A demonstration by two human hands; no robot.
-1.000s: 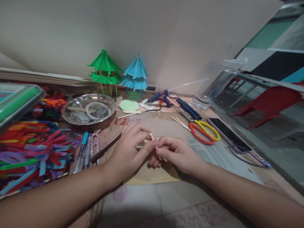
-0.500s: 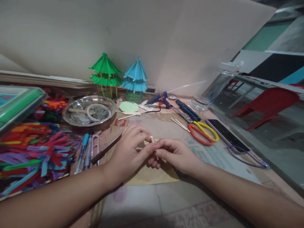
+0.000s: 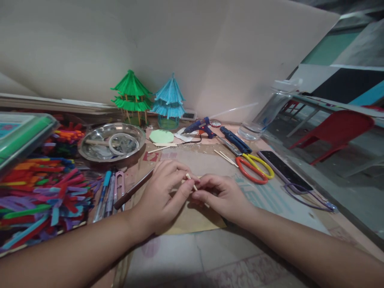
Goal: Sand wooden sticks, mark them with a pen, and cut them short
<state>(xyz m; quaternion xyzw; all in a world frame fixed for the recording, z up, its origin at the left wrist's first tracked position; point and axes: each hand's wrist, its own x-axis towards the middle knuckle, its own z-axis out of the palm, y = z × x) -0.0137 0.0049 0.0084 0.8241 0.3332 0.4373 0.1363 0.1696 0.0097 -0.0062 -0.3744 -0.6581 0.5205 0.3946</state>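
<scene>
Between the fingertips of both hands is a short pale wooden stick [image 3: 191, 181], tilted, its upper end showing. My left hand [image 3: 168, 192] pinches it with thumb and forefinger. On its lower part, my right hand [image 3: 220, 196] closes thumb against fingers. Beneath the hands lies a yellowish sheet [image 3: 192, 224] on the cardboard-covered table. Several similar sticks lie close by, some beside a pale green octagonal piece [image 3: 162, 136] and some loose sticks [image 3: 225, 157] left of the scissors [image 3: 255, 168]. Behind stand a green two-tier pavilion model [image 3: 131, 98] and a blue one [image 3: 169, 100].
A glue gun [image 3: 199, 128], a blue utility knife [image 3: 235, 139], a water bottle [image 3: 261, 116] and a phone [image 3: 285, 172] sit at the back and right. Left are a metal dish [image 3: 84, 150], pens [image 3: 103, 196] and a heap of coloured pipe cleaners [image 3: 45, 200].
The stick and the fingertips around it have shifted slightly left, and the stick leans more. The right fingers are curled differently beneath it. The camera view has moved a little.
</scene>
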